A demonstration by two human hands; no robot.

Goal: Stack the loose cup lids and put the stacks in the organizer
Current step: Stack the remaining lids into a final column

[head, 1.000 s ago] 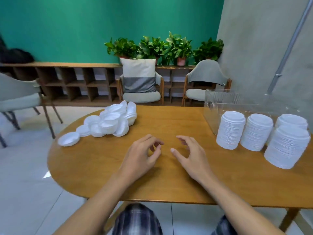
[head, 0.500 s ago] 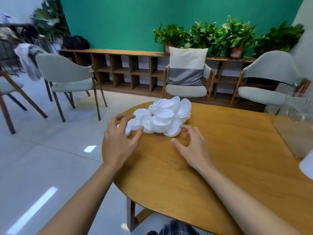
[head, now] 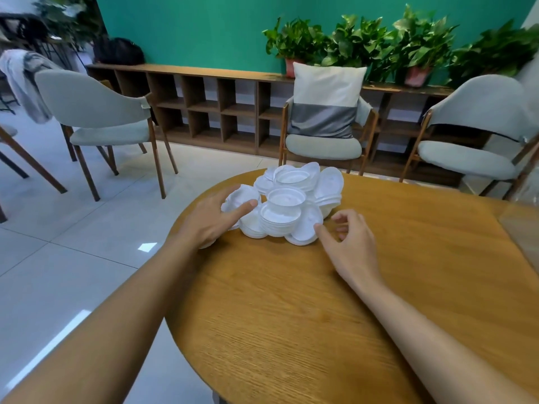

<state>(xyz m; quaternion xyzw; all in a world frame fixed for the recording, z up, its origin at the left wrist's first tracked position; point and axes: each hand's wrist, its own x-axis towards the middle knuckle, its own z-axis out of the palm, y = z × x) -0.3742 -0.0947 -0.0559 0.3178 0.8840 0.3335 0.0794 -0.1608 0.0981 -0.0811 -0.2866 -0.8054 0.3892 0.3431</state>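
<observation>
organizer (head: 523, 225) cut by right edge, blurred | lids (head: 242, 199) partly under left hand (head: 208, 221)

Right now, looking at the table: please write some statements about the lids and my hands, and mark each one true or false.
1. The lids lie in a loose pile on the table. True.
2. The left hand touches the pile. True.
3. The right hand lifts a stack of lids. False: it holds nothing and is beside the pile.
4. The lids are black. False: they are white.
5. A cushion stands on a chair. True.
</observation>
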